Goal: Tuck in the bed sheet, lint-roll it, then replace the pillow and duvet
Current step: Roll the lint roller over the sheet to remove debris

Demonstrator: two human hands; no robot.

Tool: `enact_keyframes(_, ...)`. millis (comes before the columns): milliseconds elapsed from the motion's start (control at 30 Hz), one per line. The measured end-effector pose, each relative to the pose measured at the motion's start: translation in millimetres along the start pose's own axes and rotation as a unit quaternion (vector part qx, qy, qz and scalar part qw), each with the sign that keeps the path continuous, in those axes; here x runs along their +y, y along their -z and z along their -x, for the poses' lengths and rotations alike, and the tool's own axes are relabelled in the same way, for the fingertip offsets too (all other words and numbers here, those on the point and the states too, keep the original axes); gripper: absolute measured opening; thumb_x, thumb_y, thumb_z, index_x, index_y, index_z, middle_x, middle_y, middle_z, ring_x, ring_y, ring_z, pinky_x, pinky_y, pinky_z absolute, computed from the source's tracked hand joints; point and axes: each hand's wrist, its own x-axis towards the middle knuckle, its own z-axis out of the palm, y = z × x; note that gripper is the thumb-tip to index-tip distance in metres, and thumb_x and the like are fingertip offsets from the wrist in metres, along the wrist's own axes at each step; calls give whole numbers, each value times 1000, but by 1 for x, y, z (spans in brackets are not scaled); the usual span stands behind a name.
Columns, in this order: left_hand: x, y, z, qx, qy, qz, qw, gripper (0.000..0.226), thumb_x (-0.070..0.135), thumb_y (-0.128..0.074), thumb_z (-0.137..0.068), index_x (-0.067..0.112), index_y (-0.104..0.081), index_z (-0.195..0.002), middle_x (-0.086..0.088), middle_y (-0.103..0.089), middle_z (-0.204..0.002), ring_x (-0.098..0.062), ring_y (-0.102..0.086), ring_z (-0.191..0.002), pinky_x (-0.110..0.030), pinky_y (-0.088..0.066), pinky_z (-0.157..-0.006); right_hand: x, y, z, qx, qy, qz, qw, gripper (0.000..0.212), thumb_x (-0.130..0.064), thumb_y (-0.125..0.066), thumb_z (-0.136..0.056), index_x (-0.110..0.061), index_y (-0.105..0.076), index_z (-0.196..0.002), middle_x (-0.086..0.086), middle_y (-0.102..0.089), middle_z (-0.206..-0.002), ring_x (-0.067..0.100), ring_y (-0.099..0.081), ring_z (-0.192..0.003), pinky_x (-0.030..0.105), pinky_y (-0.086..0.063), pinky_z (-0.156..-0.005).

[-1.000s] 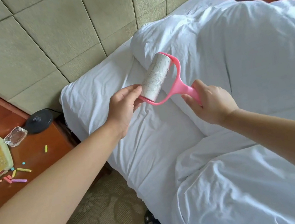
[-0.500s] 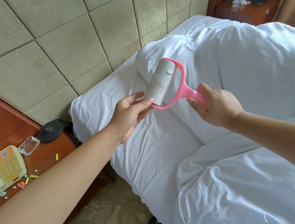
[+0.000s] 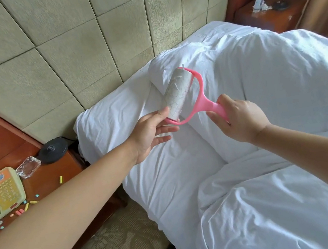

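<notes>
a: your right hand [image 3: 242, 119] is wrapped round the pink handle of the lint roller [image 3: 184, 97], held in the air above the bed sheet [image 3: 166, 167].

b: and your left hand [image 3: 149, 133]?

a: fingers straight and loose, thumb tip touching the roll's near end. the pillow [image 3: 225, 66] lies just beyond, the duvet [image 3: 280, 202] bunched nearer you.

Both forearms are bare to the frame's edge, with no sleeve, watch or ring visible on the left hand [image 3: 149, 132] or right hand [image 3: 241, 121].
</notes>
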Motion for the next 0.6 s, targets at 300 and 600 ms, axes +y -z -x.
enact_keyframes(300,-8,-1,-3,164,-91,-117,975,28,41,-49,-97,18,-62,-89,-2,-64,-97,-18,-61,-101,-13,-43,-76,-4,-3,-6,-32,-23,8,999,35,-42,-47,-93,-11,-37,-82,-8,-33,-53,29,-40,-48,26,-17,-43)
enact_keyframes(600,-5,-3,-2,173,-112,-80,975,39,32,-68,-87,15,-50,-118,-1,-61,-106,-9,-64,-88,-12,-42,-68,-13,-2,-9,-40,-35,-2,999,35,-42,-46,-94,-11,-35,-82,-7,-34,-54,29,-39,-50,27,-16,-43)
